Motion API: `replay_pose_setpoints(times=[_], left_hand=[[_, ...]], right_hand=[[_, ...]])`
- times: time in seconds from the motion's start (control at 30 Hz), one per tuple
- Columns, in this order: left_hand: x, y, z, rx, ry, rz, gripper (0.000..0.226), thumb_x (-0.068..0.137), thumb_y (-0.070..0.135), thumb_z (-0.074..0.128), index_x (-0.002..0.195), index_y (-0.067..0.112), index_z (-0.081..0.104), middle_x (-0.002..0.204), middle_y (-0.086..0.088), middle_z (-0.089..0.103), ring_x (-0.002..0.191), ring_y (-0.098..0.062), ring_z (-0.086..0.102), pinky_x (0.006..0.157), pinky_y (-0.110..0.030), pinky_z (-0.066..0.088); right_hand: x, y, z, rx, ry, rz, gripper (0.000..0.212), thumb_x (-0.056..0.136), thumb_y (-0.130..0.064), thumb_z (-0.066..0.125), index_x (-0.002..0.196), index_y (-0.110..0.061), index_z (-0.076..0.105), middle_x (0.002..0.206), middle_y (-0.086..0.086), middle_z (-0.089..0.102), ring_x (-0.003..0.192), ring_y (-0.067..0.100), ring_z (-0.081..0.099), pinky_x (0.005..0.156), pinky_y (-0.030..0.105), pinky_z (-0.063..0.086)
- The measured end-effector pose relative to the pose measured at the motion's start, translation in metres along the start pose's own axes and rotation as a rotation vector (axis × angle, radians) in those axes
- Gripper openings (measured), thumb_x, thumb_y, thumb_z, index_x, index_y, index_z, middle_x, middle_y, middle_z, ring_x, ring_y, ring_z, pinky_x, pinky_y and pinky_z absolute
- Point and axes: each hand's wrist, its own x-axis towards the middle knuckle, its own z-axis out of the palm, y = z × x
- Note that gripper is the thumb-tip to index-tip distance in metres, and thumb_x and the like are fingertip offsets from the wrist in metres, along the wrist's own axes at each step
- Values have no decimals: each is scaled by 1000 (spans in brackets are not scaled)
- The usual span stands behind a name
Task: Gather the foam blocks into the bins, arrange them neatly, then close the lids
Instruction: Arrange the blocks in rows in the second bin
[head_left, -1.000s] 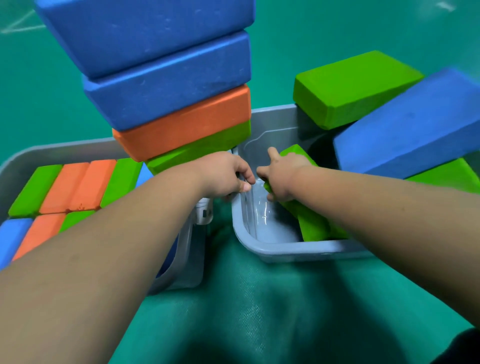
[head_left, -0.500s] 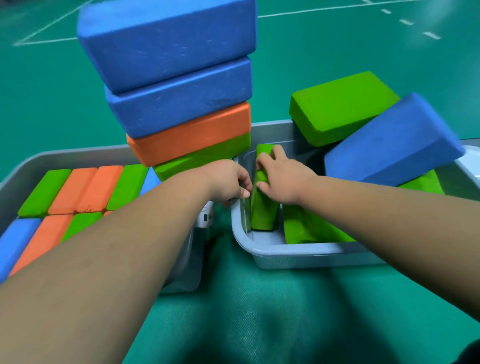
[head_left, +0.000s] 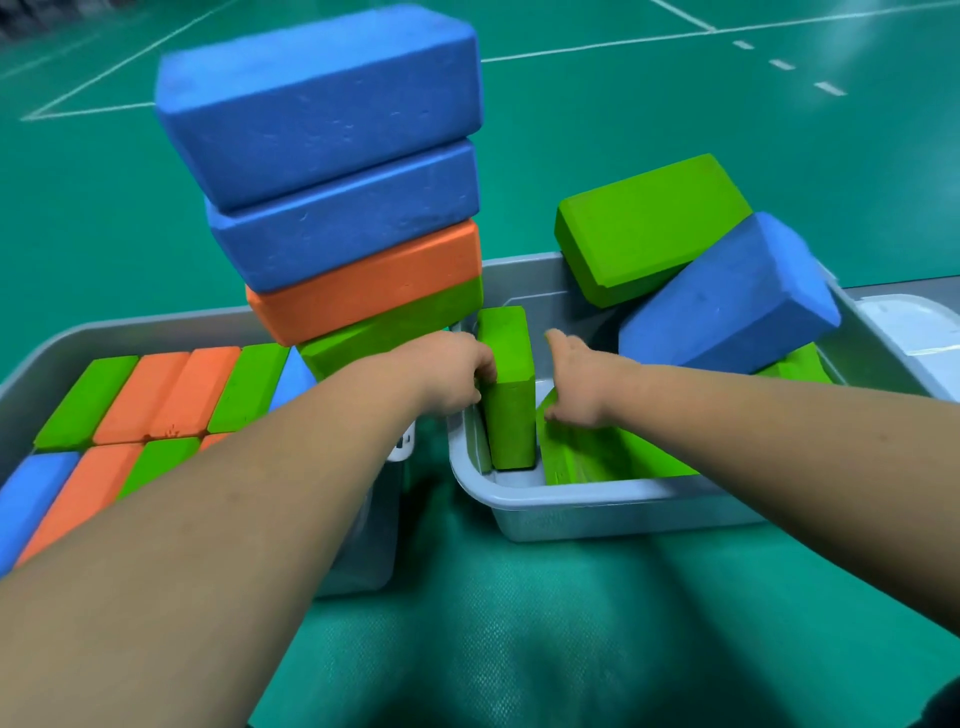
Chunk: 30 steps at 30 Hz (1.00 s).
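Two grey bins stand side by side on a green mat. In the right bin (head_left: 571, 500) a green foam block (head_left: 511, 415) stands on its edge against the left wall. My left hand (head_left: 457, 375) grips that bin's left rim, its curled fingers against the upright block. Beside it a second green block (head_left: 618, 457) lies slanted, and my right hand (head_left: 576, 387) holds its left edge, thumb pointing up. A loose green block (head_left: 649, 223) and a tilted blue block (head_left: 727, 299) are piled at the bin's back.
The left bin (head_left: 156, 326) holds rows of green, orange and blue blocks standing on edge (head_left: 156, 395). On its right end rises a leaning stack: green (head_left: 384, 335), orange (head_left: 363, 280), two blue blocks (head_left: 332, 156). A white lid (head_left: 914, 332) lies at the far right.
My right hand stood the green block upright against the left wall, let go of it and moved right onto the slanted green block. My left hand stayed at the rim.
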Motion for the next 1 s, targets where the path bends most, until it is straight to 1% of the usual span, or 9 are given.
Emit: replay_pose_setpoints(times=[0.1,0.17,0.23,0.37,0.47,0.6,0.73,0.87,1.0], left_hand=[[-1,10,3,93,-40,2,53,94,12,58,141,36,57,133,-6,56,120,-29,59,100,-39,50],[-3,17,6,164,-69,5,59,94,15,56,146,41,50,134,-8,52,122,-33,57,99,-40,49],[-5,24,8,246,-81,-3,62,93,16,57,148,44,45,135,-9,50,122,-38,55,97,-42,49],[-10,42,8,412,-49,-60,55,93,22,57,144,40,48,137,-10,49,127,-42,48,106,-47,42],[-11,47,6,496,16,-67,50,93,23,57,142,34,51,136,-11,47,130,-38,40,105,-47,35],[-4,40,10,487,74,-21,62,92,24,60,149,33,39,140,-13,48,130,-35,40,105,-44,37],[11,37,23,504,68,-33,87,94,35,61,163,42,9,147,-19,43,135,-38,38,112,-48,34],[27,41,34,551,30,-64,106,89,53,70,162,47,-8,150,-22,41,138,-42,37,116,-54,29],[37,46,37,600,12,-83,106,87,63,67,160,51,-9,149,-23,45,139,-44,38,120,-63,15]], right_hand=[[-1,3,2,-125,-139,-17,82,95,-46,54,163,-28,11,151,14,47,126,42,54,104,46,47],[-3,-2,0,-233,-164,-18,66,97,-52,43,159,-35,28,151,14,45,132,45,46,109,50,42],[-8,-10,-4,-263,-181,21,61,97,-55,41,153,-31,39,150,13,43,131,46,47,107,53,44],[-14,-19,-4,-239,-132,93,86,85,-73,56,149,-20,32,145,11,39,124,40,58,98,53,51],[-16,-17,-7,-214,-133,152,106,73,-82,67,153,-26,25,145,13,36,124,41,57,97,53,52],[-20,-14,-18,-182,-161,167,87,86,-74,51,156,-27,31,154,17,28,129,38,52,101,50,49],[-23,-6,-19,-34,-111,230,86,83,-67,46,153,-20,30,154,14,28,124,43,54,93,49,48],[-29,7,-20,49,-106,227,85,87,-67,53,152,-18,29,146,16,33,118,40,57,99,47,48],[-28,14,-18,86,-85,166,80,86,-64,60,148,-20,35,126,16,43,101,38,60,93,46,52]])
